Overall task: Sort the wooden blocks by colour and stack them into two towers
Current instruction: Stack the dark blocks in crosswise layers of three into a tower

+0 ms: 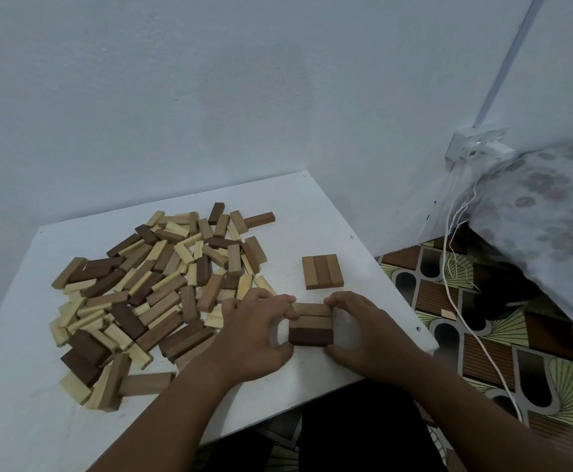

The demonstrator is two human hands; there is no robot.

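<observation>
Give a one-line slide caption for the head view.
Both hands, left hand and right hand, square up a three-block layer beside another layer and the mixed pile.

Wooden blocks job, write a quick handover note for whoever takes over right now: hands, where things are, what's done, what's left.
Left hand and right hand: both grip opposite sides of a flat row of three rectangular wooden blocks, two mid-brown and one dark brown, near the front edge of the white square table.
Behind it lies a second flat row of three mid-brown wooden blocks, untouched.
The large mixed pile of pale, mid-brown and dark wooden blocks covers the table's left half.
Done: two first layers laid.
Left: nearly everything; sort the pile by colour and stack both towers. The held row mixes shades, so check it.
</observation>
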